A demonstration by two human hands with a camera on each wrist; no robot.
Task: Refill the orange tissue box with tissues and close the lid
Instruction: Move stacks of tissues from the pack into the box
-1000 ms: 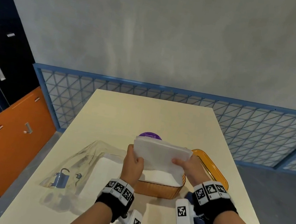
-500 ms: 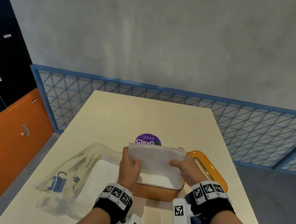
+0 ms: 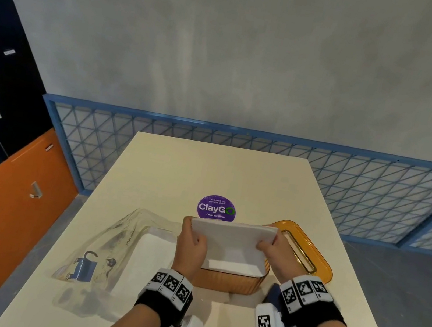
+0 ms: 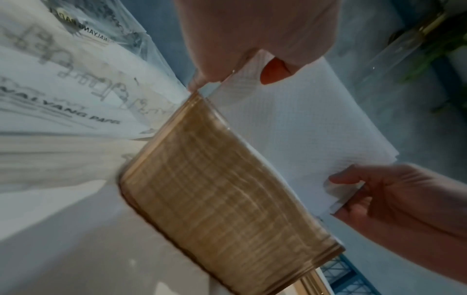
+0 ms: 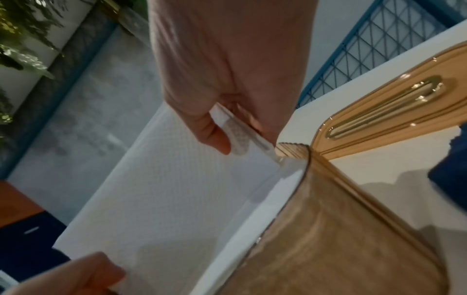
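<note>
Lowering into the orange tissue box: one tissue stack, white, embossed, held tilted with its far edge raised and its near edge already below the rim, at lower centre of the head view; a second earlier the same stack hung higher above the opening and hid the purple sticker, which now shows in full just above it. Left hand: fingers and thumb curled round the stack's left end. Right hand: thumb on top, fingers beneath, pinching the right end. Lid: orange, slotted, lying flat on the table to the right of the box, not fitted. Plastic wrapper: clear, printed, to the left of the box, with more white tissue inside. Assessment: insertion under way, stack not yet seated flat; levelling, release and lid fitting remain
</note>
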